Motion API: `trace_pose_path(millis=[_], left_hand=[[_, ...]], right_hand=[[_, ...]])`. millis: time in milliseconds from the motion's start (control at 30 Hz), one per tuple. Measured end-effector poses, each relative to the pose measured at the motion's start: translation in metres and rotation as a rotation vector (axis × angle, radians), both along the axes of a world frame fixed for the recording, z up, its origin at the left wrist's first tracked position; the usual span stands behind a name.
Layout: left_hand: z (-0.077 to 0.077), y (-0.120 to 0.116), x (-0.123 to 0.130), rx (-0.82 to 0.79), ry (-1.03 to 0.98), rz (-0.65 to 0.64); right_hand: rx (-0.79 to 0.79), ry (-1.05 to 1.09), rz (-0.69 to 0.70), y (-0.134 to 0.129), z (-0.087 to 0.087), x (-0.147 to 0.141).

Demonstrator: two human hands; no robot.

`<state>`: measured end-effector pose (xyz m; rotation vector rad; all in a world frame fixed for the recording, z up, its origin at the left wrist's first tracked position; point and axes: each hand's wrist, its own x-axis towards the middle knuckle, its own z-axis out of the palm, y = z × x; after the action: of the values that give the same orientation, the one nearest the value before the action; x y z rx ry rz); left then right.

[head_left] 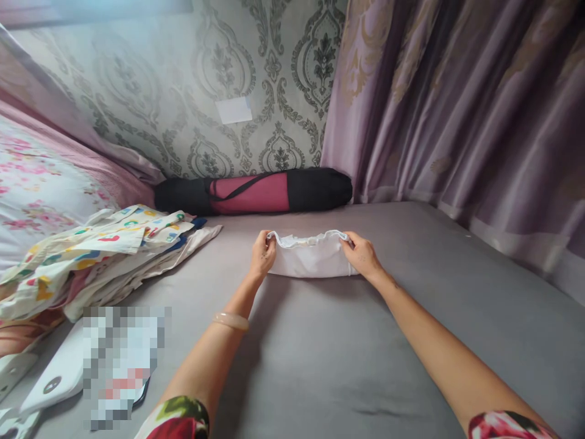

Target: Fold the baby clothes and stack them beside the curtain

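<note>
A white garment (311,262) with a gathered, elastic-looking waistband hangs between my two hands, just over the grey sheet (311,360). My left hand (264,255) is closed on the left end of the waistband. At the right end, the fingers of my right hand (364,256) pinch the same band. The band sags a little in the middle, and its opening faces up. The garment's lower part is folded or hidden, so its full shape does not show.
Patterned and plain clothes (105,241) lie piled at the left. A long black and pink bag (251,194) rests against the wall. Near me on the left are a white object with a round mark (59,372) and a pixelated item. Purple curtains (439,103) hang on the right.
</note>
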<state>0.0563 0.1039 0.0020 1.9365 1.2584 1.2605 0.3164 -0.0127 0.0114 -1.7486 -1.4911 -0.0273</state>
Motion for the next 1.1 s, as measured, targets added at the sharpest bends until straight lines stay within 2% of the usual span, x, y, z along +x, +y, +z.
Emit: trace_pose_path(millis=[167, 267, 400, 600, 800, 867, 933, 1000, 1100], left_hand=[[-0.012, 0.026, 0.006, -0.212, 0.343, 0.162], [-0.021, 0.032, 0.007, -0.263, 0.413, 0.184], [-0.025, 0.031, 0.007, -0.263, 0.467, 0.200], [-0.022, 0.027, 0.008, -0.277, 0.534, 0.243], [-0.018, 0.019, 0.006, -0.271, 0.687, 0.293], [-0.016, 0.015, 0.007, -0.266, 0.702, 0.298], [-0.012, 0.010, 0.009, -0.212, 0.708, 0.311], [-0.007, 0.004, 0.013, -0.109, 0.734, 0.344], [0.001, -0.004, 0.022, 0.037, 0.791, 0.345]], right_hand=[[-0.343, -0.061, -0.218, 0.021, -0.014, 0.010], [-0.460, -0.043, -0.296, 0.028, -0.019, 0.013], [-0.508, -0.037, -0.322, 0.032, -0.020, 0.017], [-0.537, -0.036, -0.369, 0.031, -0.018, 0.021], [-0.602, -0.033, -0.474, 0.026, -0.012, 0.009], [-0.569, -0.082, -0.493, 0.025, -0.009, 0.003], [-0.475, -0.190, -0.439, 0.025, -0.006, -0.001], [-0.392, -0.277, -0.285, 0.029, -0.004, -0.003], [-0.413, -0.261, -0.054, 0.039, -0.001, -0.005]])
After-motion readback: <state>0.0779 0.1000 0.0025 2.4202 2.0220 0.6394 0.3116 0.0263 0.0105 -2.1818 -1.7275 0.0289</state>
